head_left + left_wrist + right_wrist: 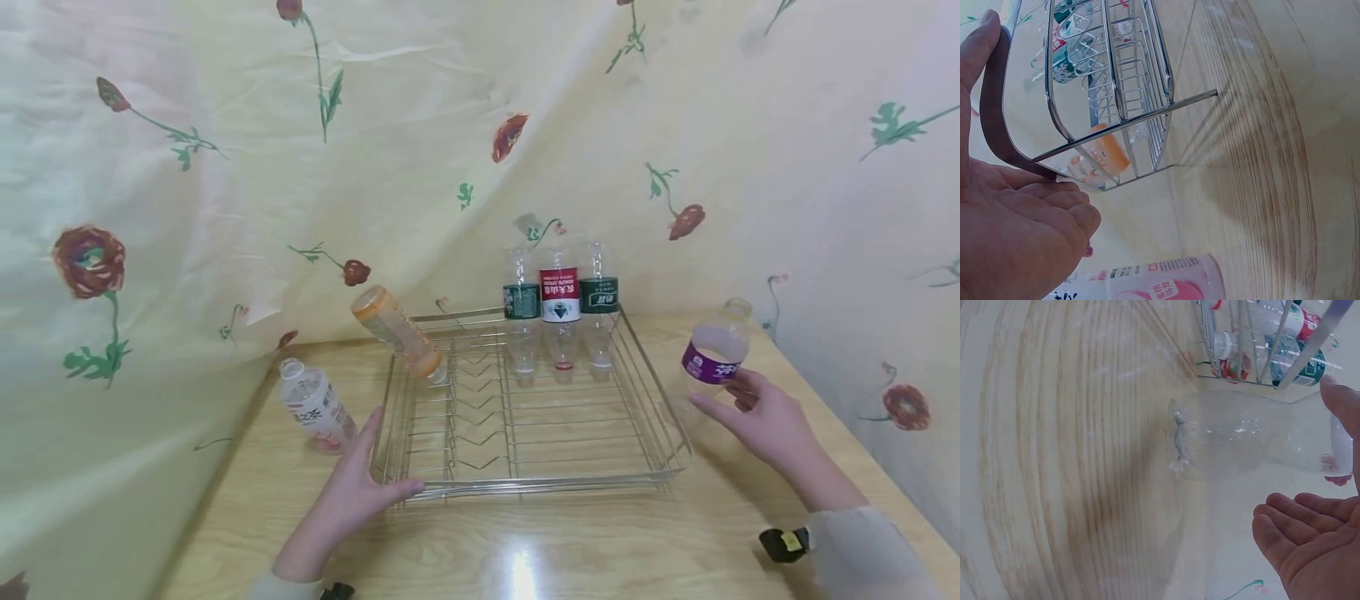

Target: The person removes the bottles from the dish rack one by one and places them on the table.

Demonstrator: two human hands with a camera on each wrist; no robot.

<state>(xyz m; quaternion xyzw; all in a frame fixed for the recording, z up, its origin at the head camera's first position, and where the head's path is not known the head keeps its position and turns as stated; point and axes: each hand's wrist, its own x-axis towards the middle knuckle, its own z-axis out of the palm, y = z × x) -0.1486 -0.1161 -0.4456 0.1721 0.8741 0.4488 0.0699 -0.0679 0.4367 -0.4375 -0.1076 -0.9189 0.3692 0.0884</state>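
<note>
My right hand (765, 417) is at a clear bottle with a purple label (711, 358), to the right of the rack. Thumb and fingers are spread on either side of it, and the right wrist view shows a gap between the fingers (1285, 531) and the clear bottle body (1235, 434). At the front left corner of the wire rack (562, 482) is my left hand (352, 487), thumb along the front rim and index finger along the left side. In the left wrist view, the other fingers (1066, 212) are loosely bent beside the rack's end.
Inside the rack, two green-labelled bottles (521, 302) and a red-labelled bottle (560, 293) stand cap-down at the back. An orange-ended bottle (397, 329) leans at its left. A pink-and-white bottle (318, 408) stands left of the rack. Flowered cloth (420, 167) hangs behind the table (600, 542).
</note>
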